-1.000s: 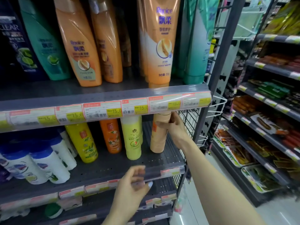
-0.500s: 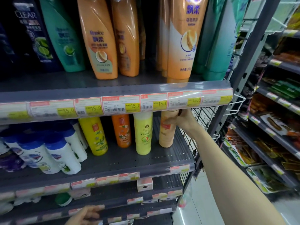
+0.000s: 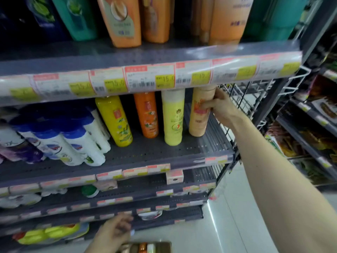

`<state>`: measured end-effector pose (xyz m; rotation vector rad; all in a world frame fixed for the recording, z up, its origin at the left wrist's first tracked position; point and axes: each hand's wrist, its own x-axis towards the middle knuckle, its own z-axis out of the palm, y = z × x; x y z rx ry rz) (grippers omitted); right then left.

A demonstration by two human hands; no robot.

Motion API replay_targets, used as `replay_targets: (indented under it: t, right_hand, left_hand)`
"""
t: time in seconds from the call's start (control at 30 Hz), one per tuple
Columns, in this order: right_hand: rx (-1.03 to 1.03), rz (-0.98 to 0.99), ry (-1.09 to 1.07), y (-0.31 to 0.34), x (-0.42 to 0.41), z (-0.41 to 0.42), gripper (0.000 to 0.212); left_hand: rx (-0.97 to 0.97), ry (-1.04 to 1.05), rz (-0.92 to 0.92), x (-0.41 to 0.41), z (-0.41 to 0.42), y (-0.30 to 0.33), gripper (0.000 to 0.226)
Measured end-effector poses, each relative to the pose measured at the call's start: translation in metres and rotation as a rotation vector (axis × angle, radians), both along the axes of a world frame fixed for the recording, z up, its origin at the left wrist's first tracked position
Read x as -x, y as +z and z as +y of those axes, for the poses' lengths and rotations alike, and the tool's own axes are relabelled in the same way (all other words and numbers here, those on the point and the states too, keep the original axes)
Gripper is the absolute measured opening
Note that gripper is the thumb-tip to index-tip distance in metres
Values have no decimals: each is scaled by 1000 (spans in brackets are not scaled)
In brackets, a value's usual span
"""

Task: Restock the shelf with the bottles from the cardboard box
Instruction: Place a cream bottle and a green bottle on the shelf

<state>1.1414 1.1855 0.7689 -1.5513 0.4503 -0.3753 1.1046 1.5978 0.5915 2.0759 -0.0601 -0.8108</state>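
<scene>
My right hand (image 3: 221,106) grips a peach-coloured bottle (image 3: 199,123) that stands upright at the right end of the middle shelf (image 3: 145,156), its top hidden behind the price rail. To its left stand a pale yellow bottle (image 3: 173,117), an orange bottle (image 3: 147,115) and a bright yellow bottle (image 3: 114,121). My left hand (image 3: 114,232) hangs low, blurred, fingers loosely apart and holding nothing, just left of the cardboard box (image 3: 145,247) with bottle tops at the bottom edge.
White bottles with blue caps (image 3: 69,143) crowd the middle shelf's left side. Tall orange bottles (image 3: 122,21) and teal ones stand on the shelf above. A wire side rack (image 3: 244,99) closes the shelf's right end. Another shelving unit (image 3: 310,125) with packets lines the aisle at right.
My left hand dropped from the shelf edge down toward the cardboard box, which has come into view. My right hand stayed on the peach bottle. The view tilted downward.
</scene>
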Motion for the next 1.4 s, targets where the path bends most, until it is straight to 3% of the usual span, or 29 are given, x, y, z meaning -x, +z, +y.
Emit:
replay_targets:
  t: [0.07, 0.3, 0.77, 0.97, 1.13, 1.2, 1.4]
  right_hand:
    - [-1, 17, -31, -6, 2, 7, 54]
    - [86, 62, -107, -22, 16, 25, 73]
    - [101, 52, -126, -18, 25, 36, 65]
    - [173, 188, -331, -24, 54, 66, 91]
    - [167, 52, -592, -105, 116, 141, 53]
    - [95, 86, -609, -159, 141, 172, 43]
    - [-195, 667, -344, -340, 199, 249, 36]
  left_hand:
    - [23, -117, 2, 2, -28, 23, 21]
    - [-60, -269, -61, -3, -39, 29, 28]
    - [-72, -307, -79, -7, -39, 22, 31]
    - [-102, -346, -56, -4, -35, 8, 28]
    - [-175, -385, 58, 0, -22, -43, 25]
    - [-222, -388, 116, 2, -14, -71, 24]
    - [-355, -380, 256, 6, 14, -172, 16]
